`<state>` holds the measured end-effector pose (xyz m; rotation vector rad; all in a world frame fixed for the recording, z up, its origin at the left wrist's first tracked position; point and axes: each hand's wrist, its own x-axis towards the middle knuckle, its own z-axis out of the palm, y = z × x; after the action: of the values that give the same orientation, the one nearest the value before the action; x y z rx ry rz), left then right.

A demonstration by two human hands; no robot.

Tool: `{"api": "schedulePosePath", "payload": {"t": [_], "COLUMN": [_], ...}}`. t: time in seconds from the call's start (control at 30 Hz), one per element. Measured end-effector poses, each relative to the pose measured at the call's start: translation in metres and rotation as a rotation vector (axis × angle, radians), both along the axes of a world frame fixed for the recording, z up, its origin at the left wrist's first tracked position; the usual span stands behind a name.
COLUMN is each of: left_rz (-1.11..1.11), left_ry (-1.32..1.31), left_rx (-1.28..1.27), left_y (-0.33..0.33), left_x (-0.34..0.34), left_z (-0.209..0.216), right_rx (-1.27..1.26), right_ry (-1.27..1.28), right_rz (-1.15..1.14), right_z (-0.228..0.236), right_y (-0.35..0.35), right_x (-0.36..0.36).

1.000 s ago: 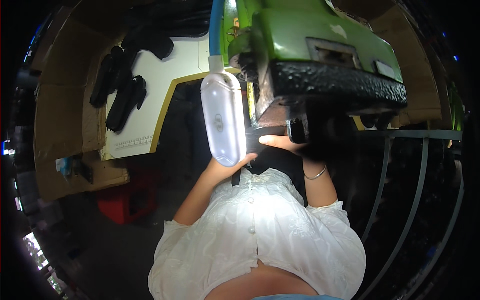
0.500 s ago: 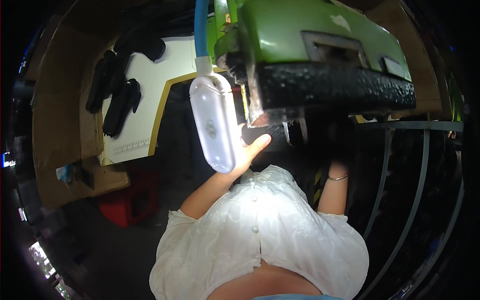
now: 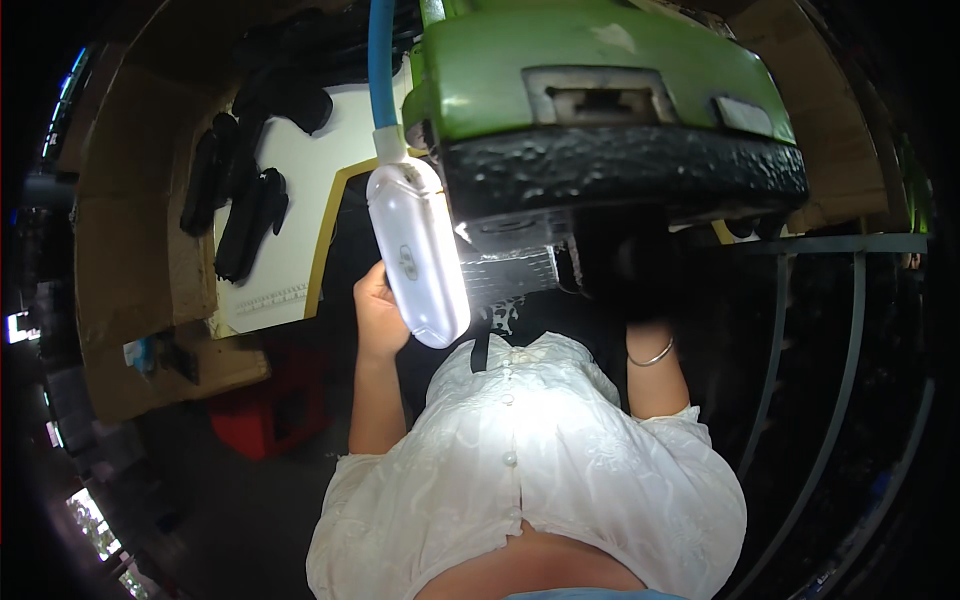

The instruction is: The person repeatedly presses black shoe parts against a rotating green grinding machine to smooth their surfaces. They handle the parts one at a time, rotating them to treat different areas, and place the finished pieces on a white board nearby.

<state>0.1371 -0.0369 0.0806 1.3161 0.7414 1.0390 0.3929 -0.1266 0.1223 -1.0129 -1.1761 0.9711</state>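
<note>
Left hand [image 3: 378, 310] raised beside the lit white work lamp [image 3: 418, 255], fingers curled into a loose fist just left of the lamp body; touching it or only behind it, cannot tell, and no grasp on the lamp is visible. Right hand [image 3: 640, 275] reaches up into the dark space under the black bumper [image 3: 620, 175] of the green vehicle [image 3: 600, 60]; it sits in shadow, so whether its fingers are spread or closed on something cannot be told. Thin bangle [image 3: 652, 355] on the right wrist. Both hands well apart, lamp and a ribbed metal plate [image 3: 510, 275] between them.

Lamp hangs tilted, lower end toward the person, its top joined to a blue hose-like neck [image 3: 380, 60] that runs up past the vehicle's left corner. Lamp lights the plate just under the bumper. Vehicle body fills upper centre, with a rectangular recess [image 3: 600, 95] in its green panel.

Person wears a white buttoned top [image 3: 520, 470]. Left of the hand, a white board with a yellow border [image 3: 285, 220] lies on brown cardboard [image 3: 130, 250], with black gloves [image 3: 240, 210] on it. Red crate [image 3: 270, 420] on the floor at lower left. Curved metal bars [image 3: 850, 350] on the right.
</note>
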Motion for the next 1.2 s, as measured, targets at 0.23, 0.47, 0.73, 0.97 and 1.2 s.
{"api": "schedulePosePath", "payload": {"t": [0.23, 0.47, 0.73, 0.97, 1.2], "left_rz": [-0.211, -0.594, -0.09, -0.149, 0.144], "left_ry": [0.26, 0.682, 0.317, 0.586, 0.265], "left_rx": [0.059, 0.049, 0.222, 0.003, 0.036], "left_y": [-0.002, -0.045, -0.029, -0.025, -0.028], "left_x": [-0.001, 0.052, 0.073, 0.08, 0.077], "left_z": [-0.022, -0.043, 0.015, 0.007, 0.033], "right_rx": [0.095, 0.02, -0.378, -0.4, -0.176], "right_ry": [-0.489, -0.069, 0.191, 0.113, 0.045], "right_rz": [-0.133, -0.143, -0.085, -0.043, -0.09], "right_z": [0.0, 0.005, -0.048, -0.041, -0.003], "right_y": [0.013, 0.008, -0.055, -0.057, -0.031], "right_x": [-0.022, -0.022, 0.092, 0.099, 0.079]}}
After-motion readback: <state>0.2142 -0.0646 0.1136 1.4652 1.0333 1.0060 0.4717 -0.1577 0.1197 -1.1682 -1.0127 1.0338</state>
